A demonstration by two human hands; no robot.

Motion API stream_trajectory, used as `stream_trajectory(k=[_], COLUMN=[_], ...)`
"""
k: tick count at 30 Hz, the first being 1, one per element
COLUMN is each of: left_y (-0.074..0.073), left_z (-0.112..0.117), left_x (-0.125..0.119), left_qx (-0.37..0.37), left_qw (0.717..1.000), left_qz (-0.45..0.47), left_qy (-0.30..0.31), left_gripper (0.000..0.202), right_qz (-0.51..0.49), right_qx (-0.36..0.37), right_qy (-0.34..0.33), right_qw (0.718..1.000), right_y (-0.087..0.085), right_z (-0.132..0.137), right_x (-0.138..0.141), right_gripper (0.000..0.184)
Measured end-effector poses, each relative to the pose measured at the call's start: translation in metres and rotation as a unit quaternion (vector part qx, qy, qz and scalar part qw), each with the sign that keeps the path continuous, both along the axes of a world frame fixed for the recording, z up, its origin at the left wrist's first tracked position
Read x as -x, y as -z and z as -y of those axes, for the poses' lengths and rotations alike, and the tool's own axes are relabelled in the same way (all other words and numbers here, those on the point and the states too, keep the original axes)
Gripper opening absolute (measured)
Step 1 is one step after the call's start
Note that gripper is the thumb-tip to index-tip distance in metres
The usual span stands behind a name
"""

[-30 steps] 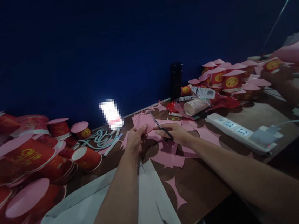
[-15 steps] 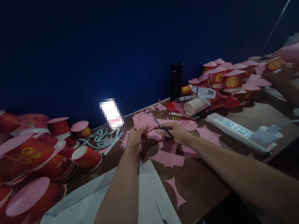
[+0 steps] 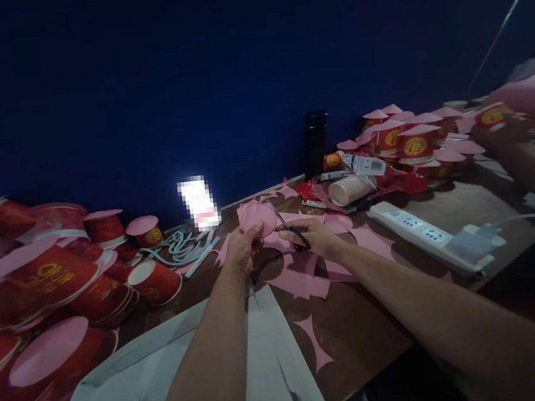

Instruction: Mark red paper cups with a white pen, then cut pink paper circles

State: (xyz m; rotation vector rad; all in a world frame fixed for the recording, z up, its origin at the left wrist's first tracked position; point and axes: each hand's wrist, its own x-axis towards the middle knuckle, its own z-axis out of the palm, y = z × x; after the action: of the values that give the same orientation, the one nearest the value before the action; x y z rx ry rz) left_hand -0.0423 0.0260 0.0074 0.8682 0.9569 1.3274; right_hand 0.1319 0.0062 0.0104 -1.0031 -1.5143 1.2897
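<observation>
My left hand (image 3: pixel 241 248) pinches a round pink paper disc (image 3: pixel 258 219) and holds it up above the brown table (image 3: pixel 364 323). My right hand (image 3: pixel 316 237) grips black-handled scissors (image 3: pixel 289 227), and their blades point up along the disc's right edge. Pink paper offcuts (image 3: pixel 303 279) lie on the table under and around both hands.
Red paper cups with pink lids (image 3: pixel 52 278) are piled at the left, and more red cups (image 3: pixel 408 139) stand at the back right. A white power strip (image 3: pixel 434 235), a black bottle (image 3: pixel 315 144), coiled light-blue cables (image 3: pixel 180 247) and white paper (image 3: pixel 171 380) also lie here. Another person's arm (image 3: pixel 524 163) reaches in at the far right.
</observation>
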Motion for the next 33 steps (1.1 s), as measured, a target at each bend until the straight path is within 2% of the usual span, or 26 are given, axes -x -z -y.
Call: stream_trajectory(k=[9, 33], left_y=[0.0061, 0.0028], left_z=[-0.0057, -0.0031], left_x=[0.0014, 0.001], left_qx=[-0.006, 0.002], left_qw=[0.999, 1.0], left_qz=[0.035, 0.02], left_qy=[0.007, 0.003], left_gripper=[0.039, 0.04], right_qz=[0.005, 0.016], right_qx=[0.011, 0.021], right_qy=[0.01, 0.011], right_qw=[1.0, 1.0], right_y=[-0.0039, -0.0064], right_z=[0.002, 0.0048], right_x=[0.0013, 0.0013], right_gripper=[0.049, 0.055])
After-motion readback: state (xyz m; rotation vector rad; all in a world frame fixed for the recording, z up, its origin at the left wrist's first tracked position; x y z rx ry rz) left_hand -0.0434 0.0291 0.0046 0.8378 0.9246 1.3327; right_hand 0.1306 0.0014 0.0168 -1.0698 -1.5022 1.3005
